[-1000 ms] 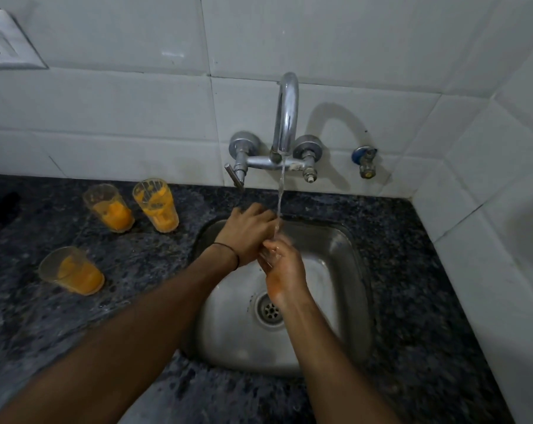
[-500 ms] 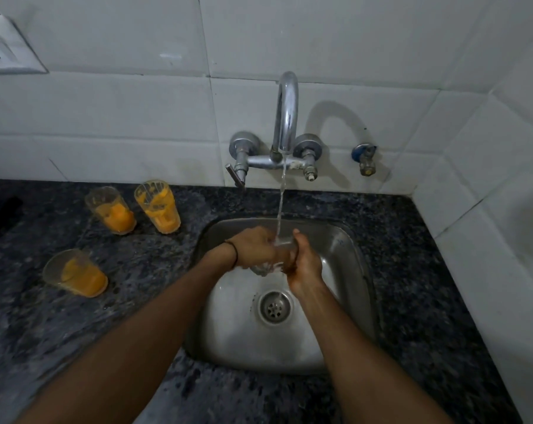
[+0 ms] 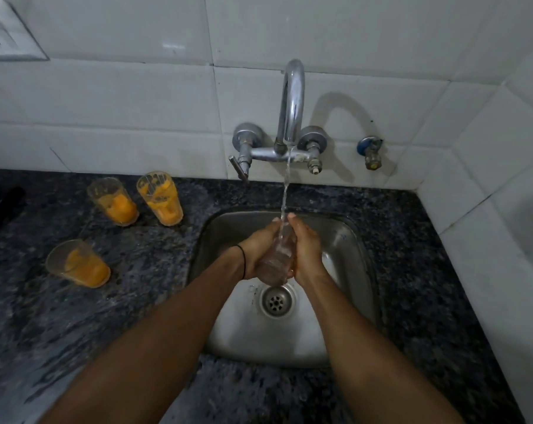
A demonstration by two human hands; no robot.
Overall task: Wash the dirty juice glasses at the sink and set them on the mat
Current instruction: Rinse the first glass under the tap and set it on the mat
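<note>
Over the steel sink (image 3: 354,258) I hold a clear glass (image 3: 277,261) between both palms, under the running stream from the tap (image 3: 292,105). My left hand (image 3: 256,249) presses its left side and my right hand (image 3: 305,252) its right side, fingers pointing away from me. The glass lies tilted, its base toward me above the drain (image 3: 276,301). Three dirty glasses with orange juice residue stand on the dark counter to the left: one (image 3: 115,201), a second (image 3: 161,198), and a third (image 3: 78,264) nearer me. No mat is in view.
A dark speckled stone counter (image 3: 136,301) surrounds the sink. White tiled walls rise behind and on the right. A small blue-handled valve (image 3: 370,151) is on the wall right of the tap. A wall socket (image 3: 5,38) sits top left, a dark object (image 3: 2,203) at the left edge.
My hands have turned from gripping the glass sideways to holding it lengthwise between both palms under the stream. The three dirty glasses have not moved.
</note>
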